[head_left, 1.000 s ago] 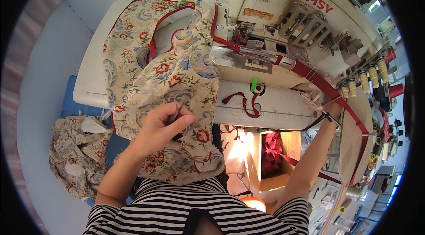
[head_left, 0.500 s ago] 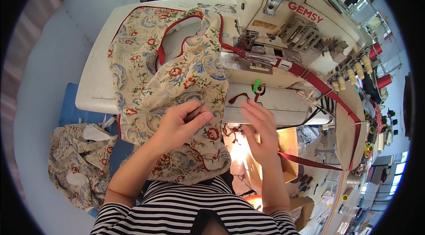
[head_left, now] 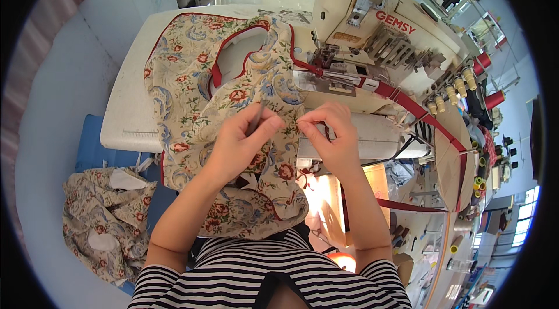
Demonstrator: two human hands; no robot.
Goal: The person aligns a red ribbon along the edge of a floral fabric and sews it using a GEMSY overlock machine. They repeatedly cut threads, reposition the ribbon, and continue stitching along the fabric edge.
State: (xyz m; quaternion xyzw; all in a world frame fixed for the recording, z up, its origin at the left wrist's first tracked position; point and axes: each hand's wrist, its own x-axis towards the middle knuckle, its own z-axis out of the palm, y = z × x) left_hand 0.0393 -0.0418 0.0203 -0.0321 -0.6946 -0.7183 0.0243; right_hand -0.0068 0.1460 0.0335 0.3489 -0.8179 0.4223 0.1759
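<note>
My left hand (head_left: 240, 143) is closed around a small dark metal tool (head_left: 255, 121), mostly hidden by the fingers, above a floral garment piece (head_left: 198, 117) with red bound edges. Just right of it, my right hand (head_left: 332, 137) pinches at the garment's right edge; what its fingertips hold is too small to make out. A bit of dark red strip shows within the curl of that hand. The garment spreads over the white machine table (head_left: 131, 111) and hangs down to my lap. Its red binding runs up to the sewing machine's (head_left: 335, 64) presser area.
Red binding tape (head_left: 402, 99) feeds in from the right over a board (head_left: 454, 163). Thread cones (head_left: 460, 91) stand at the far right. Another floral piece (head_left: 116, 216) lies on a blue surface (head_left: 90, 140) at lower left. A lit lamp (head_left: 343, 261) glows below the table beside a cardboard box (head_left: 375, 184).
My right hand has moved up and left from over the table to the garment's edge, its spread fingers now pinched. My left hand has risen slightly, still holding the tool.
</note>
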